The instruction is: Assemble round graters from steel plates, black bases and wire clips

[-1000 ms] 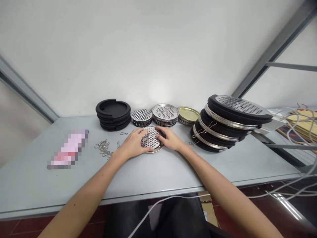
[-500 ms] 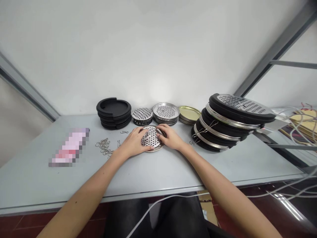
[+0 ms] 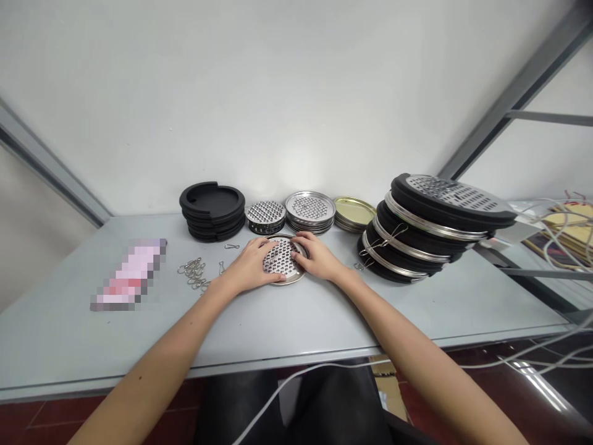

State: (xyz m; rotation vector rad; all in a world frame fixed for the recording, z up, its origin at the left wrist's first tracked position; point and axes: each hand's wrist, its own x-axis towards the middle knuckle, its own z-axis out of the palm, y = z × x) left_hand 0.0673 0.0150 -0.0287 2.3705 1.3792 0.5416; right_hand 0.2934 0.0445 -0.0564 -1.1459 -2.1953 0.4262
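Observation:
A round metal grater disc [image 3: 280, 258] with rows of raised holes lies on the table, set within a shallow silver rim [image 3: 293, 281]. My left hand [image 3: 254, 267] grips its left side, thumb on the near edge and fingers over the far edge. On the opposite side, my right hand [image 3: 319, 254] curls around the rim, its thumb pressing the disc's surface. Just behind are a stack of grater discs [image 3: 265, 213] and a stack of silver rimmed plates [image 3: 310, 207]. Several wire clips [image 3: 194, 271] lie loose left of my left hand.
Black round holders [image 3: 213, 213] are stacked at the back left. Gold-coloured lids [image 3: 354, 211] sit behind my right hand. A tall leaning stack of black-rimmed graters [image 3: 430, 228] stands to the right. A blurred-out pink object [image 3: 132, 272] lies left; a white cable [image 3: 296, 375] crosses the front edge.
My right thumb has shifted slightly left over the disc. Both hands otherwise keep their hold, and the stacks have not moved.

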